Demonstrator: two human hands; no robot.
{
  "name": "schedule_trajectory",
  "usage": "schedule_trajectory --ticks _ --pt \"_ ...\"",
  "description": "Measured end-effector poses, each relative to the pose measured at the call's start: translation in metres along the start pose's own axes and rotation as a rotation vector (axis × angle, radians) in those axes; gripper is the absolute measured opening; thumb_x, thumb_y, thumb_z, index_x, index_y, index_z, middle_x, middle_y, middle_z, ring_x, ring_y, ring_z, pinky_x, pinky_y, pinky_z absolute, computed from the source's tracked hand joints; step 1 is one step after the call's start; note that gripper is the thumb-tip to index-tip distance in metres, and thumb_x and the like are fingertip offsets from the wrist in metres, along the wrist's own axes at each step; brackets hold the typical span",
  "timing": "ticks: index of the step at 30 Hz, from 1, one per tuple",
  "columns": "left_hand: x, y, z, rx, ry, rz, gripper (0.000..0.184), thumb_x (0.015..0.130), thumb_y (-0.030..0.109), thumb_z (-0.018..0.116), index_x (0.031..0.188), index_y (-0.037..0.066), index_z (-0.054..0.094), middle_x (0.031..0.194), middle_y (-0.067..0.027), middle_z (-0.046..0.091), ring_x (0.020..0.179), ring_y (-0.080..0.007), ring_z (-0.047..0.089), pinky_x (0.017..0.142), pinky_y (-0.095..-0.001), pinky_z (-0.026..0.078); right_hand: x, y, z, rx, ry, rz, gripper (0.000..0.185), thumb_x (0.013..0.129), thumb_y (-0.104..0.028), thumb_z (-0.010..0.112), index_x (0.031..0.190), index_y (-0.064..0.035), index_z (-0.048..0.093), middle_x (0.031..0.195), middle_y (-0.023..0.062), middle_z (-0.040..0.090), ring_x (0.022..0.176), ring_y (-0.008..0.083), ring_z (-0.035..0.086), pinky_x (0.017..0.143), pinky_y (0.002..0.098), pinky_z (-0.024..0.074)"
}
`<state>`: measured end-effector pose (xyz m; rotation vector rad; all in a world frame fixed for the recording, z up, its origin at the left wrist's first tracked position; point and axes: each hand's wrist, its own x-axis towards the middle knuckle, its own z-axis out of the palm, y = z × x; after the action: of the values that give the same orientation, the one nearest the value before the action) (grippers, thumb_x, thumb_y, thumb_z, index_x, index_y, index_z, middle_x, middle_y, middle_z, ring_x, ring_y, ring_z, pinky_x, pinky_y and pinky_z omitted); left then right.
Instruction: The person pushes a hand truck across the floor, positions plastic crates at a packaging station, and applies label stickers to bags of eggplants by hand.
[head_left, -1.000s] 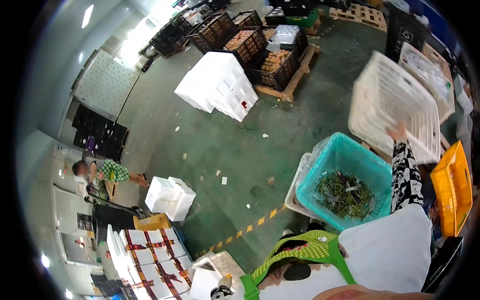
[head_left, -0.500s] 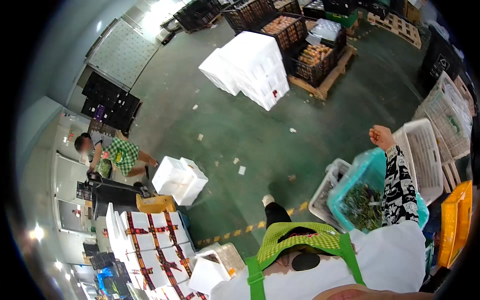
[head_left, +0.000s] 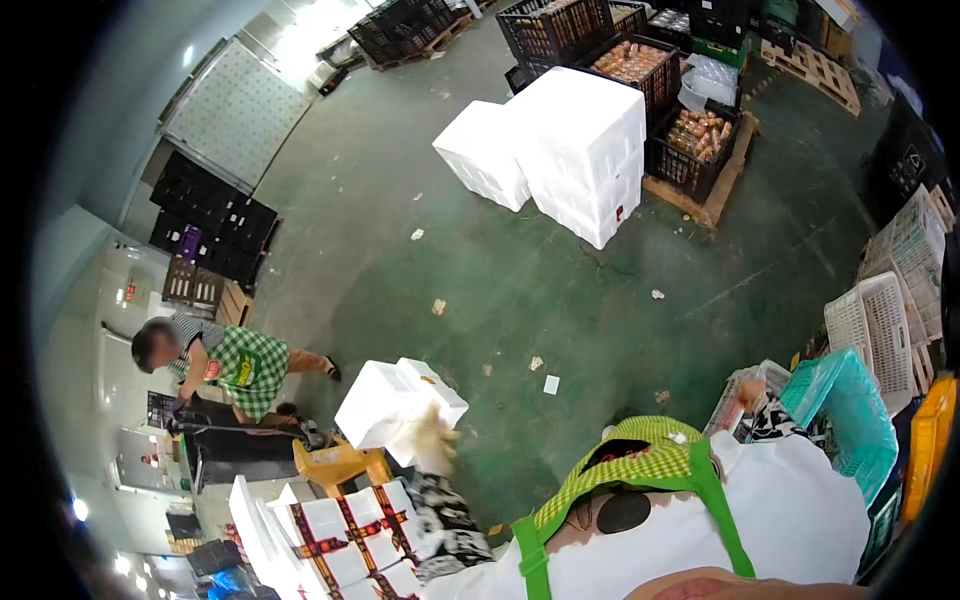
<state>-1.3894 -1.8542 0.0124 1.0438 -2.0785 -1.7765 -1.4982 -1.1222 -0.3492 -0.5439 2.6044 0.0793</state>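
My left hand [head_left: 432, 440], in what looks like a pale glove, is in front of the open white foam boxes [head_left: 375, 408] at the lower left. Motion smears its fingers, so I cannot tell whether it touches them. My right hand [head_left: 748, 393] is low at the right, by a whitish plastic crate [head_left: 728, 402] and a turquoise crate [head_left: 862, 425] with a clear plastic liner. It too is blurred, and its grip is unclear. No held object shows in either hand.
Taped white foam boxes [head_left: 335, 520] are stacked at lower left. A person in a green checked apron [head_left: 250, 372] bends over a black bin [head_left: 235, 440]. Ahead stand white foam boxes [head_left: 585, 130] beside black crates [head_left: 690, 150] on a pallet. A yellow crate [head_left: 932, 440] is at right.
The view has shifted, and the floor boxes have moved across it. My left hand has come into view at lower left. My right hand, a raised fist before, is now lower and nearer my body.
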Motion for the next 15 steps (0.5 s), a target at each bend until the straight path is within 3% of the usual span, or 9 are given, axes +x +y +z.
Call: schedule_trajectory --ticks 2,3,4,7,9,12,15 --pt "0.058 0.130 -0.010 0.176 -0.010 0.320 0.029 0.097 0.029 0.058 0.108 0.002 0.065 0.073 -0.0016 0.056 0.067 -0.0117 0.056 0.060 -0.0263 0.047 -0.009 -0.043 -0.002 0.135 -0.241 0.074 0.011 0.057 -0.017 0.067 0.054 -0.0126 0.058 0.053 0.0102 0.053 0.053 0.0329 0.056 0.047 0.0444 0.0423" --pt "0.090 0.175 -0.012 -0.191 -0.122 0.601 0.038 0.098 0.030 0.057 0.119 -0.001 0.062 0.084 -0.0021 0.063 0.071 -0.0123 0.059 0.074 -0.0296 0.051 -0.015 -0.062 -0.005 0.222 -0.330 0.115 0.010 0.059 -0.017 0.066 0.055 -0.0123 0.058 0.054 0.0100 0.053 0.053 0.0322 0.055 0.047 0.0438 0.0417" --pt "0.102 0.233 -0.013 -0.231 -0.087 0.738 0.036 0.098 0.026 0.055 0.119 -0.001 0.062 0.108 -0.0097 0.066 0.091 -0.0167 0.063 0.089 -0.0332 0.050 -0.012 -0.084 -0.011 0.292 -0.394 0.141 0.010 0.061 -0.017 0.065 0.056 -0.0120 0.057 0.054 0.0097 0.053 0.053 0.0315 0.055 0.047 0.0433 0.0412" --pt "0.120 0.343 -0.025 -0.206 -0.054 1.204 0.035 0.098 0.026 0.055 0.119 -0.001 0.062 0.110 -0.0101 0.065 0.093 -0.0171 0.062 0.090 -0.0335 0.050 0.013 -0.140 -0.034 0.446 -0.524 0.200 0.010 0.066 -0.016 0.062 0.059 -0.0112 0.057 0.055 0.0091 0.052 0.052 0.0294 0.053 0.046 0.0416 0.0396" --pt "0.133 0.376 -0.021 -0.146 -0.068 1.445 0.034 0.097 0.025 0.055 0.118 -0.001 0.062 0.111 -0.0104 0.064 0.094 -0.0175 0.062 0.091 -0.0336 0.050 0.045 -0.151 -0.057 0.454 -0.548 0.199 0.010 0.069 -0.015 0.060 0.061 -0.0106 0.056 0.056 0.0086 0.051 0.052 0.0279 0.052 0.046 0.0404 0.0386" --pt "0.179 0.396 0.000 -0.066 -0.090 1.612 0.033 0.097 0.025 0.055 0.118 0.000 0.063 0.113 -0.0107 0.063 0.096 -0.0180 0.061 0.091 -0.0338 0.050 0.131 -0.137 -0.105 0.391 -0.530 0.185 0.011 0.075 -0.014 0.057 0.065 -0.0097 0.055 0.057 0.0079 0.051 0.051 0.0258 0.050 0.045 0.0387 0.0370" --pt "0.245 0.417 0.016 -0.004 -0.100 1.651 0.032 0.097 0.024 0.055 0.117 0.000 0.063 0.115 -0.0111 0.062 0.098 -0.0185 0.061 0.092 -0.0340 0.049 0.255 -0.130 -0.182 0.403 -0.429 0.221 0.013 0.080 -0.013 0.055 0.068 -0.0088 0.054 0.058 0.0073 0.050 0.050 0.0236 0.049 0.045 0.0370 0.0354"
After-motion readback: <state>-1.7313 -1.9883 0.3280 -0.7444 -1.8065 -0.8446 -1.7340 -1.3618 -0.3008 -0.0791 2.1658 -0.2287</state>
